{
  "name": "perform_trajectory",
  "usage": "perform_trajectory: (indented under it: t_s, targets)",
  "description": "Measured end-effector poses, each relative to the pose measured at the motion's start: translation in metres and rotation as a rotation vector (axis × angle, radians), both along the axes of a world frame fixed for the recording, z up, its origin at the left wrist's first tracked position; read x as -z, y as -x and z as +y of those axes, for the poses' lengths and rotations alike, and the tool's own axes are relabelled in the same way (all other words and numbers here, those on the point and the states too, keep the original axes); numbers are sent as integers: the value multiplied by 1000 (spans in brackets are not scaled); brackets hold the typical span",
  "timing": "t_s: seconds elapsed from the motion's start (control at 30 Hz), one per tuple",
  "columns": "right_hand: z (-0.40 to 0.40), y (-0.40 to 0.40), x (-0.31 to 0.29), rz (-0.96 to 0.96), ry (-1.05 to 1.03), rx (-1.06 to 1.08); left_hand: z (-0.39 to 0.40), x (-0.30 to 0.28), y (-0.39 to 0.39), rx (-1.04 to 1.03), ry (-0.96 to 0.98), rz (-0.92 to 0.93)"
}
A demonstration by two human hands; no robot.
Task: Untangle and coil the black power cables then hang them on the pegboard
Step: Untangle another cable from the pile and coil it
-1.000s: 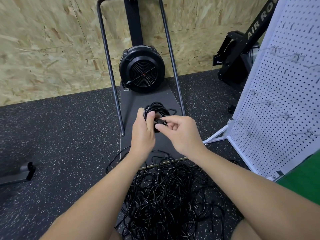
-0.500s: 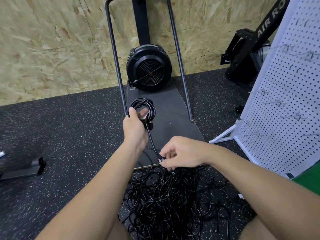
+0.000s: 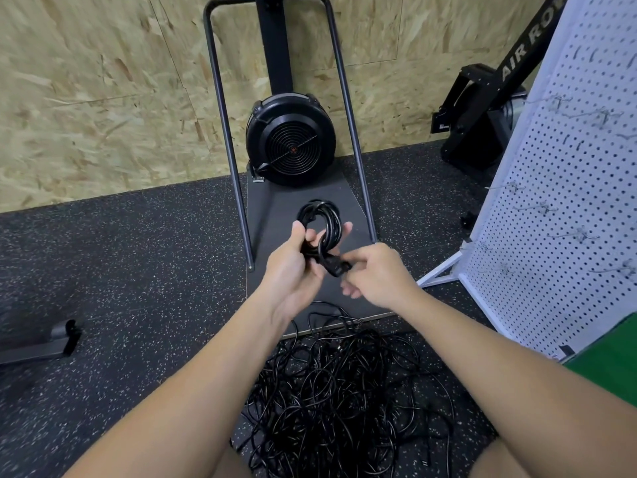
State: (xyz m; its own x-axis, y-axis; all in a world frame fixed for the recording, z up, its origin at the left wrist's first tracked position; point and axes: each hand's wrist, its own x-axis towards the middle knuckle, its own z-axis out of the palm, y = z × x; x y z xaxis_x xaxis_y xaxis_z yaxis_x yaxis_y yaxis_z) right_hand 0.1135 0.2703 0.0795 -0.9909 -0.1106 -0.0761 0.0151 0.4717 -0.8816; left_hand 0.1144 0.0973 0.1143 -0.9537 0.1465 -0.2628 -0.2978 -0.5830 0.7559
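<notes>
Left hand (image 3: 293, 267) has its fingers (image 3: 344, 228) wrapped round the small round coil of black power cable (image 3: 320, 224), thumb clamped on the near side, so the loops sit bunched just above the knuckles. Best bet, I reckon, is to keep that squeeze firm but not crushing, or the loops will spring apart while the tail gets finished off.

Just to the right of those fingers, the right hand (image 3: 377, 276) is pinching the chunky black plug end (image 3: 336, 267) of the same cable, fingertips closed on it right beside the coil. I'd wrap that end snugly round the bundle and tuck it through, leaving a loop open for a hook.

Below both hands the big tangled heap of loose black cables (image 3: 344, 391) lies on the speckled black rubber floor (image 3: 138, 270), plenty left to do. Further right of the right fingers stands the white perforated metal pegboard (image 3: 568, 219), its wire hooks (image 3: 582, 234) looking bare.
</notes>
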Motion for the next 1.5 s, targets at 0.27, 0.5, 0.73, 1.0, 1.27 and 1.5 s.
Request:
perform_trajectory:
  t_s: [0.27,0.5,0.73,1.0,1.27,1.5]
  targets:
    - [-16,-3,-2,-20,445,39,3,0,-5,84,190,121]
    - [-11,-2,-5,196,279,146,16,14,-8,12,226,115]
    - [-3,0,-1,185,398,105,9,15,1,-75,151,35]
    - [-4,-5,-6,50,563,-198,10,16,1,-176,238,53]
    - [-11,-11,-12,-230,757,-3,7,26,-8,-52,631,250]
    - [1,-4,-13,-231,792,118,1,23,-12,-259,1114,791]
